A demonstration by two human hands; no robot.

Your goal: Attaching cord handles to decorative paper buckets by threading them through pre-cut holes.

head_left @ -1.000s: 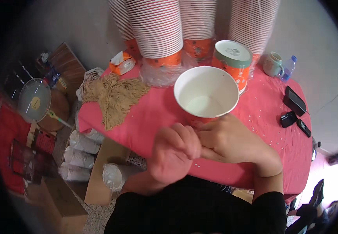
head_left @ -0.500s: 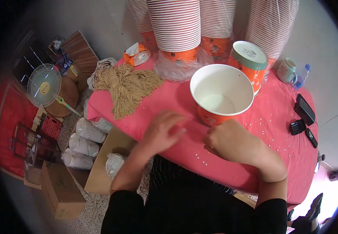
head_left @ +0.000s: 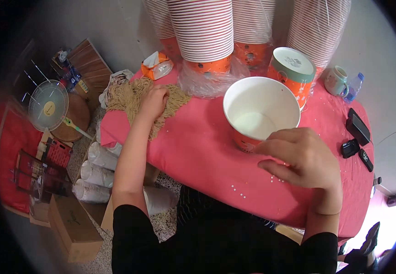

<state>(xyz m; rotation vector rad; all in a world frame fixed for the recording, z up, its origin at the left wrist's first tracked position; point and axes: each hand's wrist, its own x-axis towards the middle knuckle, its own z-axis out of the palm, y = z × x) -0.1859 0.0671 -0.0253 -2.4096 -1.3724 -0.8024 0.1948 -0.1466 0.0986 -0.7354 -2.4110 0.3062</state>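
My left hand (head_left: pixel 154 103) is at the heap of beige cords (head_left: pixel 131 93) on the left of the table. Its fingers are curled in among the strands. In front of a large orange paper bucket (head_left: pixel 242 139) with a white inside, my right hand (head_left: pixel 303 157) hovers over the cloth. Its thumb and fingers stand apart, and no object shows between them. The bucket is upright, and no contents show in it. Small white dots (head_left: pixel 239 191) lie scattered on the red tablecloth (head_left: pixel 198 150).
Tall stacks of paper buckets (head_left: pixel 202 32) stand at the back, beside an upside-down bucket (head_left: pixel 294 73). A mug (head_left: pixel 336 81), a bottle (head_left: pixel 354 86) and black items (head_left: pixel 358 128) are on the right. A fan (head_left: pixel 48 106) and cardboard boxes (head_left: pixel 72 223) occupy the left floor.
My left hand has gone from the table's front middle to the cord heap at the far left. My right hand has lifted off the bucket's front and its fingers have opened.
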